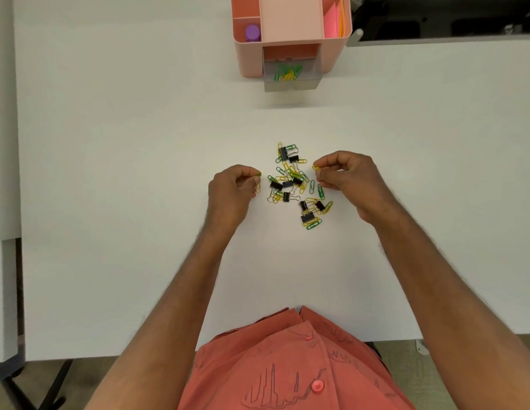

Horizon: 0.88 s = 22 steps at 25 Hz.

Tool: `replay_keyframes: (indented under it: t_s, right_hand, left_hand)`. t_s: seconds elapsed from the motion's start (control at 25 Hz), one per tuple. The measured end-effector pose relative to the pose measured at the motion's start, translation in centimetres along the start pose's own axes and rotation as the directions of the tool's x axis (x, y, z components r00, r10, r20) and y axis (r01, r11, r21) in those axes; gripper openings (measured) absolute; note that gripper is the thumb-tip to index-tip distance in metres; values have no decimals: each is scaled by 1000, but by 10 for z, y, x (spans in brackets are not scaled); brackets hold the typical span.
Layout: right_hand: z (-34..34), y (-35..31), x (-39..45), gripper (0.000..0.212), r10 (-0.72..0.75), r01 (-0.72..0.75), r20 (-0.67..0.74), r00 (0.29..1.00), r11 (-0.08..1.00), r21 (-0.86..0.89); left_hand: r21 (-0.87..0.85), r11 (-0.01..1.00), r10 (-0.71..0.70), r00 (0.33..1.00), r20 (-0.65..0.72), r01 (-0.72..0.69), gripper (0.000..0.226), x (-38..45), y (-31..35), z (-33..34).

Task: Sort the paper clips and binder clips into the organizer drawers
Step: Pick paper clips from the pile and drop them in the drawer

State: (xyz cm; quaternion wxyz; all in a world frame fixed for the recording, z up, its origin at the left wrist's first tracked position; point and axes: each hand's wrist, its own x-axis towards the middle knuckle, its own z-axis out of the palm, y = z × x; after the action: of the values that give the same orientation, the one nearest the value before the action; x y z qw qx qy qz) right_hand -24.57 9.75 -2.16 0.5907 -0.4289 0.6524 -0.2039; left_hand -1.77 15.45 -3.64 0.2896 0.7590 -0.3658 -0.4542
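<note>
- The left hand (231,184) sits at the left edge of the pile with its fingers (248,180) curled in, pinching a green paper clip (258,174); a yellow paper clip (258,188) shows just below the fingertips, though whether it is held or lying on the desk I cannot tell. The hand probably stays close so it can pick again without reaching.
- The pile (299,184) lies on the white desk (139,143) between the two hands: green and yellow paper clips tangled with black binder clips (276,185). I count about nine binder clips; the paper clips overlap too much to count exactly, perhaps two or three dozen.
- The pink organizer (292,34) stands well beyond the pile, its one clear drawer (292,76) pulled out towards the person, likely so clips drop straight in. It already holds a small heap of green and yellow paper clips, no binder clips visible. A purple cap (252,32) sits in a top compartment, and coloured paper sheets (334,20) stand in another.
- The right hand (346,179) is at the pile's right edge, fingers bent and pinching one yellow clip (316,167) clear of the desk.
</note>
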Motion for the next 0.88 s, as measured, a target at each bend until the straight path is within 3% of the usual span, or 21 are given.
replay_keyframes:
  t_s: [0.12,0.2,0.28,0.36,0.44,0.52,0.6,0.76,0.88]
  right_hand:
    - [-3,-36,3,15,-104,104,-7,995,989,106]
    - [-1,-71,23,15,-239,248,-103,965,965,87]
    - [4,-102,42,15,-434,405,-183,882,897,-178]
    - [21,-126,71,15,-568,434,-165,807,758,-486]
    - [31,-132,88,14,-605,380,-104,789,615,-691]
    - [34,-130,98,15,-592,331,-62,803,532,-779]
    - [31,-125,99,17,-596,324,-81,799,539,-777]
    - [19,-105,77,17,-672,397,-209,710,628,-669]
    - [12,-72,50,13,-641,388,-268,719,690,-611]
  left_hand:
    - [-114,992,56,998,-29,-59,11,9,20,-8]
    - [-153,978,134,990,-39,-139,9,28,44,-12]
    - [-170,959,215,972,-94,-229,8,37,69,-16]
    - [-108,941,302,940,-160,-321,7,58,91,-21]
    - [14,911,408,892,-193,-413,6,70,111,-20]
    - [149,876,482,850,-214,-459,6,83,129,-16]
    - [292,851,504,836,-216,-437,10,96,142,-8]
    - [494,793,479,866,-144,-357,14,118,148,6]
    - [550,754,483,871,-93,-359,19,120,143,11]
